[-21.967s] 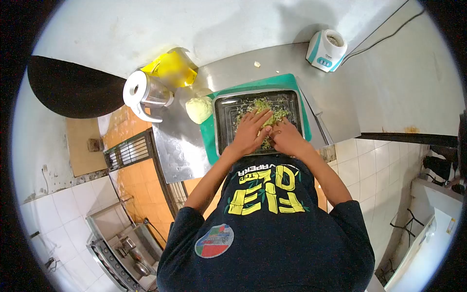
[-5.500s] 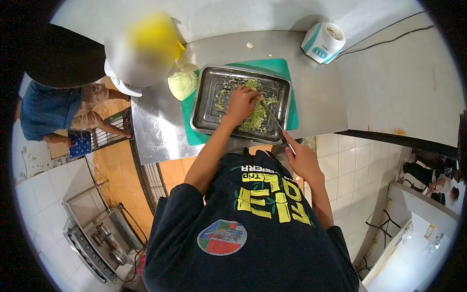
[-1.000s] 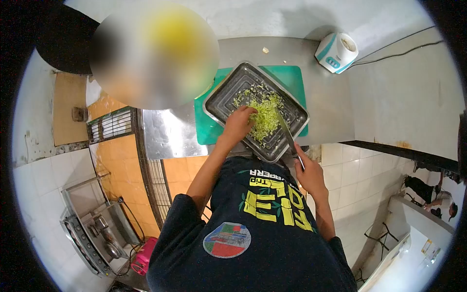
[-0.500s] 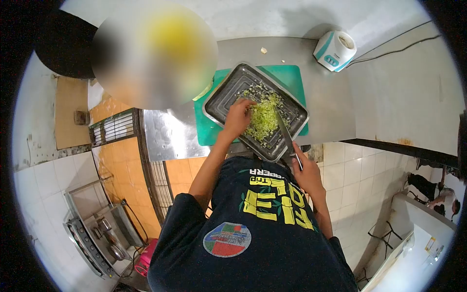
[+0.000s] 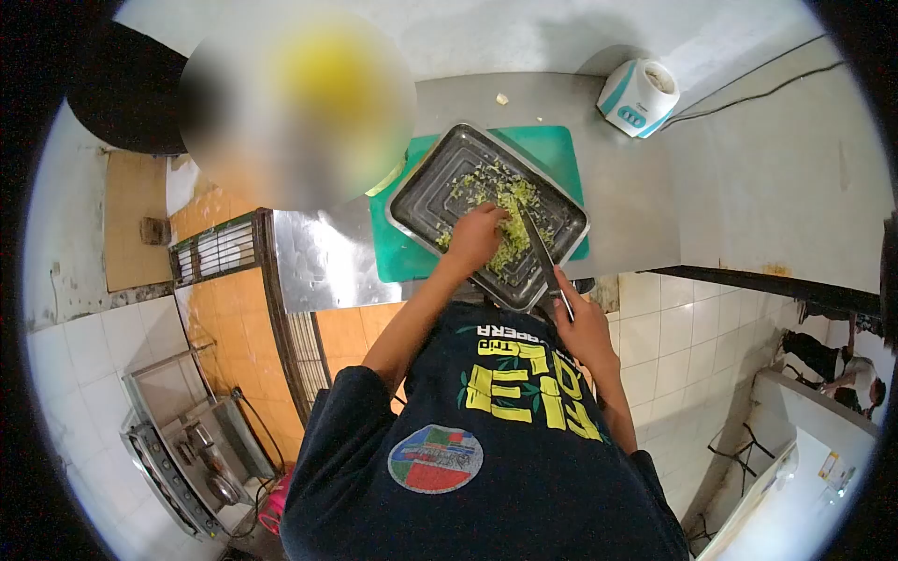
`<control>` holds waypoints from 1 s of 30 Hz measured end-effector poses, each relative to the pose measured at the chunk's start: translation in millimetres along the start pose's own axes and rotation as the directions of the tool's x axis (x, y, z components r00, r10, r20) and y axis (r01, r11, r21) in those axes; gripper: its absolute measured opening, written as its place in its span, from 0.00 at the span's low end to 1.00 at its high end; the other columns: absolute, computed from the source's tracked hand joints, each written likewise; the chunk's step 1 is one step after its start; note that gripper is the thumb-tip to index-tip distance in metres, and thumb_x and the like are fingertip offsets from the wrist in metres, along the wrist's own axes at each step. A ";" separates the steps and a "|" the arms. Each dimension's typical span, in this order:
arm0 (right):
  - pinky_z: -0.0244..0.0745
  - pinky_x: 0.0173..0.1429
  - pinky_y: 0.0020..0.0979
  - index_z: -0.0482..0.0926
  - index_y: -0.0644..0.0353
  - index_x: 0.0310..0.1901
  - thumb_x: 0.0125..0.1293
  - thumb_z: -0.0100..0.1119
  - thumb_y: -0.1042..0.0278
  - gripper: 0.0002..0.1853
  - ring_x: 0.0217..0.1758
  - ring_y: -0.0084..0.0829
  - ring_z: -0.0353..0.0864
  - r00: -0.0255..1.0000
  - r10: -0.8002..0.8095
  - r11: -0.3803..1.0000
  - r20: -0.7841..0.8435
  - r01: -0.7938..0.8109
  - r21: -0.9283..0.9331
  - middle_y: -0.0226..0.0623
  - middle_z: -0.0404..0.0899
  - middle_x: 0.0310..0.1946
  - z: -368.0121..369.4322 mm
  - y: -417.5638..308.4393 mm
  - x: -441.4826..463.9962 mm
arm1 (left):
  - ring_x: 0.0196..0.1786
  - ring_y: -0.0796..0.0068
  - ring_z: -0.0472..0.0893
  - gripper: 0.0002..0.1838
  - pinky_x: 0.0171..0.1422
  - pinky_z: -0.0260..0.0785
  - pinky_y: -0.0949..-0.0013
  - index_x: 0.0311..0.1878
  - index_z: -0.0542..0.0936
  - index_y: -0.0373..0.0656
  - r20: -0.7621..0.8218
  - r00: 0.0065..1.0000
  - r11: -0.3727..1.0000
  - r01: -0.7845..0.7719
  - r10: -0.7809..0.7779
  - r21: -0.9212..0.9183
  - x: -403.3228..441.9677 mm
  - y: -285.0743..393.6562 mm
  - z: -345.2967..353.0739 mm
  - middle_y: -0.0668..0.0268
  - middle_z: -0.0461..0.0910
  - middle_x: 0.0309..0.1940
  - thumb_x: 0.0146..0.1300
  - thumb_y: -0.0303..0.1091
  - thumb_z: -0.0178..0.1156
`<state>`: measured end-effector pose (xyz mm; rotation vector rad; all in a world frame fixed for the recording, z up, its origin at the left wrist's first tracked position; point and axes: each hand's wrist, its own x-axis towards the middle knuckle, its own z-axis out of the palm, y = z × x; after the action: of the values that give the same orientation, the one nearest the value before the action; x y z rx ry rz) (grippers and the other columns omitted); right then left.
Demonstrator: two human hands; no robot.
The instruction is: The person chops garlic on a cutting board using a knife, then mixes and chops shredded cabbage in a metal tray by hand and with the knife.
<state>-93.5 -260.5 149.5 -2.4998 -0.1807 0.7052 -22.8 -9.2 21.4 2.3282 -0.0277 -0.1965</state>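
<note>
Chopped green vegetable lies in a dark metal tray, which sits turned at an angle on a green cutting board. My left hand is over the tray's near left part, its bent fingers in the chopped pieces; what they grip is too small to make out. My right hand is closed round the handle of a knife near the tray's lower right corner. The knife's blade points away from me, into the tray beside the pieces.
A white and teal blender base stands at the back right of the steel counter, its cable along the wall. A blurred round patch covers the back left. A stove is at lower left. Another person appears at far right.
Since half a second ago, my left hand has moved slightly right and toward me over the vegetable. The knife stays in my right hand. Earlier, the tray was less turned and the cabbage was visible.
</note>
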 end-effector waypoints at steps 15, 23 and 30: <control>0.75 0.41 0.47 0.63 0.32 0.82 0.80 0.53 0.61 0.31 0.29 0.51 0.83 0.998 -0.033 0.999 -0.059 0.034 0.023 0.54 0.79 0.25 7.0 11.2 8.1 | 0.64 0.49 0.76 0.21 0.64 0.75 0.49 0.56 0.85 0.52 -0.055 0.988 0.964 -0.126 0.143 0.236 -11.0 -0.4 12.9 0.61 0.76 0.65 0.58 0.27 0.70; 0.77 0.42 0.50 0.62 0.33 0.82 0.79 0.54 0.60 0.32 0.31 0.51 0.82 0.993 -0.069 0.995 -0.091 0.063 -0.074 0.54 0.82 0.31 27.7 25.2 13.5 | 0.65 0.48 0.74 0.19 0.61 0.75 0.45 0.54 0.85 0.51 -0.273 0.932 0.956 -0.174 0.237 0.235 -24.2 -4.6 -11.4 0.62 0.76 0.60 0.58 0.26 0.70; 0.79 0.51 0.52 0.63 0.35 0.82 0.78 0.55 0.60 0.32 0.40 0.57 0.86 0.998 -0.048 0.994 0.048 0.042 0.103 0.57 0.87 0.40 24.7 11.0 9.4 | 0.66 0.45 0.72 0.32 0.70 0.70 0.44 0.65 0.79 0.53 -0.125 0.992 0.981 0.050 -0.026 0.188 -34.0 -4.2 -7.5 0.56 0.74 0.63 0.56 0.36 0.77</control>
<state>-98.5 -256.1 121.6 -2.3749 -0.2133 0.7408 -55.4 1.8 28.0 2.5300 0.0618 -0.0722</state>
